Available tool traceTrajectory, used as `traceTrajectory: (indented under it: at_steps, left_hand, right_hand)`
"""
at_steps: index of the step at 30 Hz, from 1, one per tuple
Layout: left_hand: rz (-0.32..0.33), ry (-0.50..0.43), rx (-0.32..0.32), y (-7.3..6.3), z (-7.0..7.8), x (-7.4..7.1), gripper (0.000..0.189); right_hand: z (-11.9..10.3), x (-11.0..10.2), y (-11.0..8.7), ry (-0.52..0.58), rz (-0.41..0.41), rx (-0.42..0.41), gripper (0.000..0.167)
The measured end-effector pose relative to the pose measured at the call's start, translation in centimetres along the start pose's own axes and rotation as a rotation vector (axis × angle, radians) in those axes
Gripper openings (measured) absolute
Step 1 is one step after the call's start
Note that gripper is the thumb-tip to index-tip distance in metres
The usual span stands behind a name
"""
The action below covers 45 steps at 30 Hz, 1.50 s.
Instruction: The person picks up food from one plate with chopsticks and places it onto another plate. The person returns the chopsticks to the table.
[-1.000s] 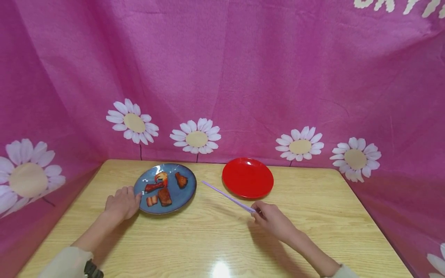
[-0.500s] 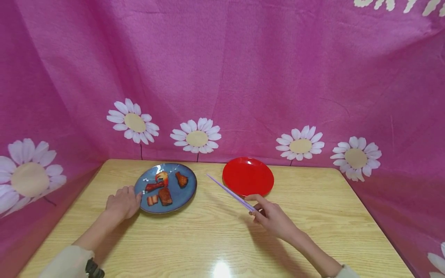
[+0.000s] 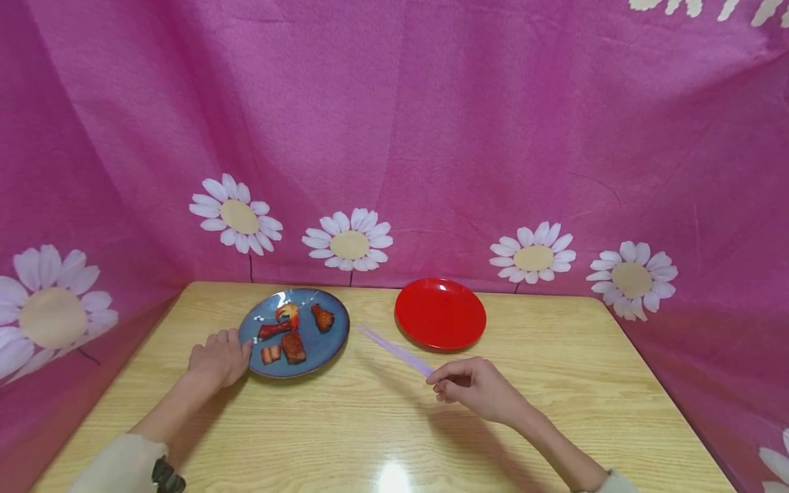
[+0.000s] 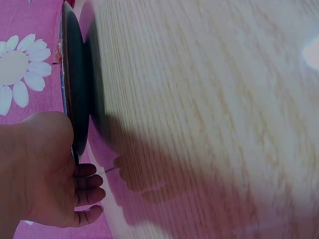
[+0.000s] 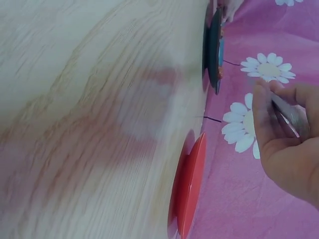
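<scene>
In the head view my left hand [image 3: 218, 357] holds the left rim of a blue plate [image 3: 327, 348]. The left wrist view has the thumb on one face of that plate [image 4: 76, 89] and the curled fingers toward its underside. Several food pieces lie on it, among them a browned drumstick [image 3: 322, 318], a brown meat slab [image 3: 293, 347] and a striped bacon-like piece [image 3: 270, 354]. My right hand [image 3: 483, 390] grips purple chopsticks [image 3: 394, 350], blurred by motion, over the table, tips toward the blue plate. Right of these tips stands a red plate [image 3: 440, 315].
Both plates are on a light wooden table [image 3: 345, 431], toward its far edge. A pink cloth [image 3: 394, 137] with printed daisies hangs behind the table and along both sides.
The right hand's fingers have shifted on the chopsticks; its index finger, stretched out half a second ago, is bent now. The chopstick tips have swung down. Left hand and plates stay put.
</scene>
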<state>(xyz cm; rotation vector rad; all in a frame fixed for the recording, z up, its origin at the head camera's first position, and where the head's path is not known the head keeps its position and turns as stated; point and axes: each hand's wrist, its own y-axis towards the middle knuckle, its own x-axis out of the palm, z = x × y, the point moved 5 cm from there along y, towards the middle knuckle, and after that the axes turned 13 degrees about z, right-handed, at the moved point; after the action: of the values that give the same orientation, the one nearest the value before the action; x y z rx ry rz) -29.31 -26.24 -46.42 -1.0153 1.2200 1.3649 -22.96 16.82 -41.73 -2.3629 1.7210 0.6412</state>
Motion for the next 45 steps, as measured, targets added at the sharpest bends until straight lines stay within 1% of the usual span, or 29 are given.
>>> traceTrajectory:
  at_steps: [3, 6, 11, 15, 19, 21, 23, 26, 28, 29, 31, 34, 35, 37, 40, 42, 45]
  left_hand:
    - [0.007, -0.001, 0.002, 0.0, 0.1, -0.1, 0.042]
    - [0.013, -0.005, 0.006, 0.0, 0.1, -0.2, 0.043]
    - [0.008, -0.010, 0.003, 0.0, 0.1, -0.2, 0.043]
    - [0.006, -0.013, -0.001, 0.0, 0.0, -0.1, 0.044]
    - [0.011, -0.016, -0.003, 0.1, 0.0, -0.1, 0.044]
    - [0.011, -0.016, -0.004, 0.1, 0.0, -0.1, 0.044]
    - [0.013, -0.015, -0.003, 0.1, 0.0, -0.1, 0.044]
    - [0.013, -0.013, -0.003, 0.1, 0.0, 0.0, 0.044]
    - [0.012, -0.013, -0.004, 0.1, 0.0, 0.0, 0.044]
    - [0.010, -0.012, -0.005, 0.0, 0.0, 0.0, 0.044]
    - [0.007, -0.011, -0.009, 0.0, -0.1, 0.1, 0.044]
    - [0.005, -0.012, -0.011, 0.0, -0.1, 0.0, 0.043]
    - [0.005, -0.013, -0.011, -0.1, -0.1, 0.0, 0.043]
    - [0.006, -0.014, -0.008, -0.1, 0.0, -0.1, 0.044]
    - [0.005, -0.014, -0.006, -0.1, 0.1, -0.1, 0.045]
    - [0.005, -0.013, -0.006, -0.1, 0.1, -0.1, 0.044]
    - [0.004, -0.010, -0.003, -0.1, 0.0, -0.1, 0.043]
  right_hand:
    - [-0.3, 0.1, -0.1, 0.034, -0.012, -0.006, 0.015]
    - [-0.5, 0.2, -0.1, 0.074, -0.003, 0.007, 0.015]
    - [-0.5, 0.2, -0.1, 0.205, 0.025, 0.057, 0.016]
    - [-0.8, 0.2, -0.1, 0.330, 0.042, 0.092, 0.024]
    - [-1.2, 0.3, 0.1, 0.397, 0.023, 0.086, 0.033]
    - [-1.4, 0.3, 0.2, 0.400, 0.005, 0.059, 0.035]
    - [-1.5, 0.4, 0.1, 0.370, -0.011, 0.035, 0.033]
    - [-1.6, 0.6, -0.1, 0.303, -0.029, -0.016, 0.029]
    - [-1.7, 0.8, -0.2, 0.239, -0.025, -0.062, 0.026]
    - [-1.8, 0.8, -0.3, 0.195, -0.012, -0.108, 0.024]
    - [-2.2, 0.9, -0.4, 0.096, 0.036, -0.226, 0.021]
    - [-2.8, 0.8, -0.7, -0.049, 0.169, -0.407, 0.018]
    - [-3.0, 0.7, -0.8, -0.075, 0.217, -0.459, 0.017]
    - [-3.3, 0.4, -1.0, -0.075, 0.295, -0.520, 0.018]
    - [-3.6, 0.0, -0.9, -0.023, 0.360, -0.546, 0.024]
    - [-3.8, -0.2, -0.8, 0.034, 0.371, -0.536, 0.027]
    - [-3.9, -0.5, -0.5, 0.122, 0.361, -0.501, 0.025]
